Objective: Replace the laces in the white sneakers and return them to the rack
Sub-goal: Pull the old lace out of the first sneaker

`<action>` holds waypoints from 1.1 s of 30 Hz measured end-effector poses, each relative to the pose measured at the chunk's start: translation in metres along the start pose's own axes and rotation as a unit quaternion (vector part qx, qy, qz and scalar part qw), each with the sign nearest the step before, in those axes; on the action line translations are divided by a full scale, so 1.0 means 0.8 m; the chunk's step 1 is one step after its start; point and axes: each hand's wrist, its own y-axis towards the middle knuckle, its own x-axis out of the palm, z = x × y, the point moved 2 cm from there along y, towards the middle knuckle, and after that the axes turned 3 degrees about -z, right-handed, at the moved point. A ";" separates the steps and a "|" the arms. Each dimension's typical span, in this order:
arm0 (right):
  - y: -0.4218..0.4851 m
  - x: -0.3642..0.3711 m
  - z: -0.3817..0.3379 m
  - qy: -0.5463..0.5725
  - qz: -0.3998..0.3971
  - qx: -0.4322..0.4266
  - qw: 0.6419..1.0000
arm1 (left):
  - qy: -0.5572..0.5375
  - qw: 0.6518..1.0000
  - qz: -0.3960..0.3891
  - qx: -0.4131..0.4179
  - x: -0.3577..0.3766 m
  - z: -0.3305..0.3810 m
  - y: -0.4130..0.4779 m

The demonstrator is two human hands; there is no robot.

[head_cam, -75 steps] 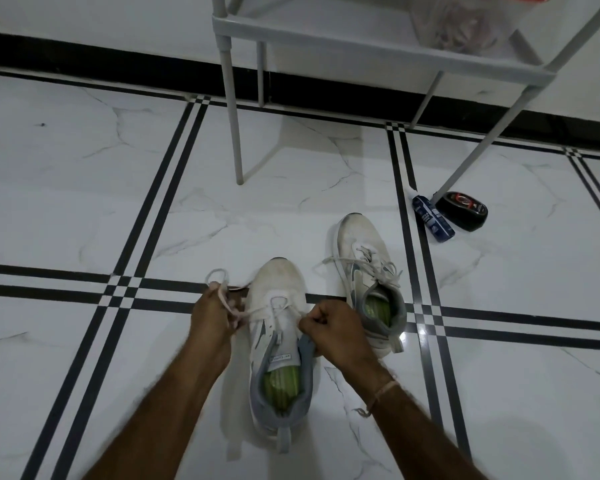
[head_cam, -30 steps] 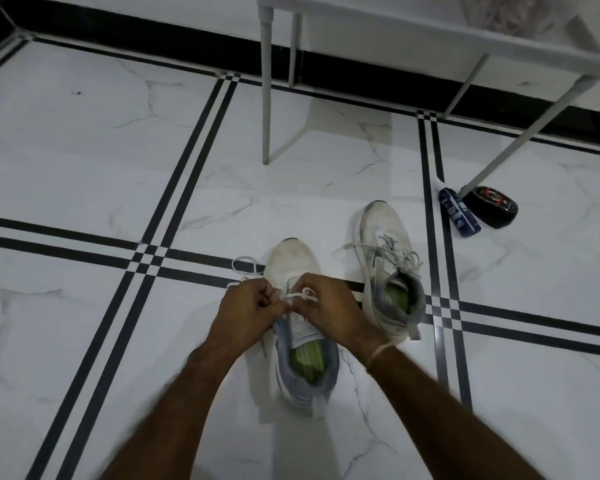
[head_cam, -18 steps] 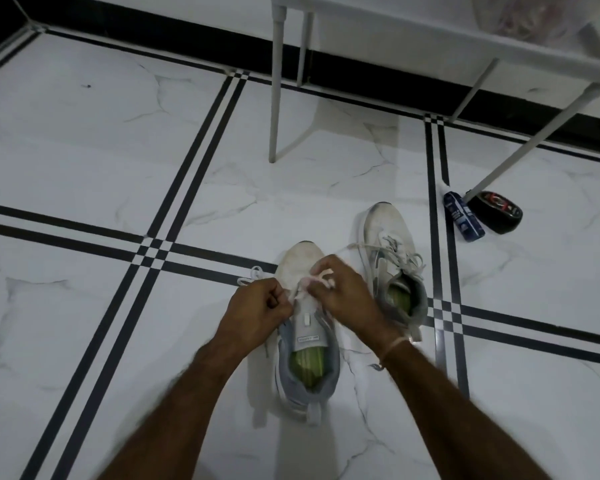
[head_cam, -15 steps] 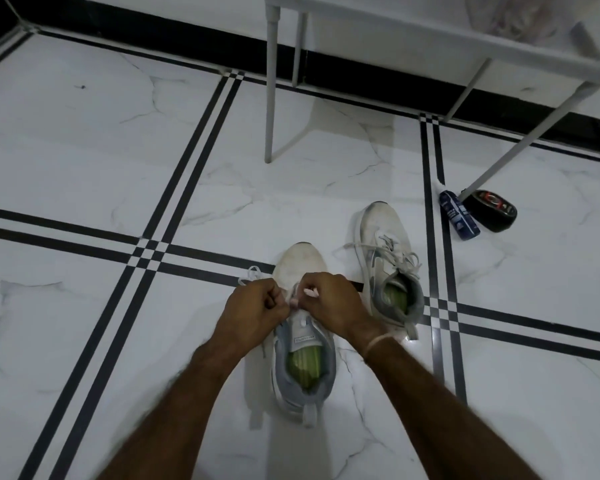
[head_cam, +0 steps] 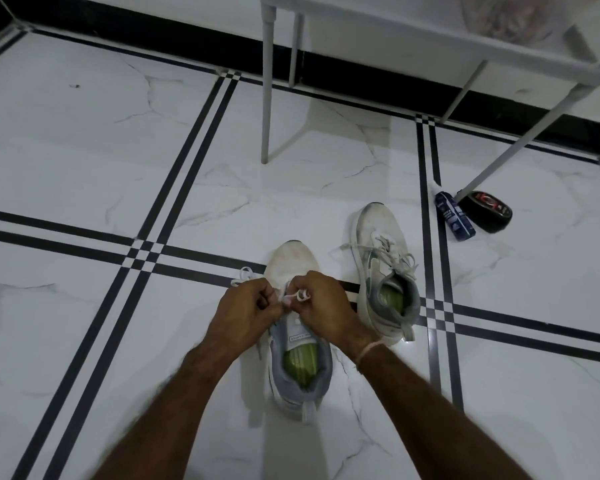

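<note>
Over the near sneaker point(head_cam: 293, 261) on the floor point(head_cam: 84, 168), the fingers of my left hand point(head_cam: 248, 306) and right hand point(head_cam: 321, 301) pinch the white lace point(head_cam: 293, 296) tightly, and I fear it can slip loose before it is tied if one hand pulls harder than the other.

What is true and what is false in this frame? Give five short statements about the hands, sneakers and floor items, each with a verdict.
1. The left hand and right hand both pinch the white lace over the nearer sneaker. True.
2. A blue bottle lies beside a round black tin at a rack leg. True.
3. The second sneaker stands on the rack. False: it stands on the tiled floor, right of the nearer sneaker.
4. The nearer sneaker lies on its side. False: it stands upright, its green insole showing.
5. The right wrist wears a thin band. True.
</note>
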 end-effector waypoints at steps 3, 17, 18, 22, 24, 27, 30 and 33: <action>-0.010 -0.029 0.003 0.435 0.072 0.091 0.893 | 0.010 1.000 0.007 0.019 -0.001 0.007 0.004; -0.005 -0.021 0.004 0.215 0.033 0.073 0.973 | 0.009 1.000 -0.001 0.021 0.004 0.009 0.008; -0.007 -0.029 0.009 0.397 0.075 0.118 0.907 | 0.013 1.000 -0.003 0.024 0.005 0.010 0.008; -0.008 -0.047 0.019 0.656 0.141 0.197 0.715 | 0.012 0.999 0.003 0.030 0.003 0.009 0.012; -0.004 -0.038 0.004 0.638 0.119 0.193 0.736 | 0.007 1.000 0.009 0.023 0.001 0.002 0.010; -0.002 -0.034 -0.003 0.484 0.125 0.145 0.854 | 0.013 1.000 0.003 0.025 0.003 0.001 0.010; -0.003 -0.030 0.001 0.228 0.065 0.050 0.970 | 0.009 1.000 0.002 0.023 0.004 0.002 0.008; -0.003 -0.017 0.004 0.048 -0.044 0.032 0.997 | 0.002 1.000 0.001 0.027 0.004 0.003 0.007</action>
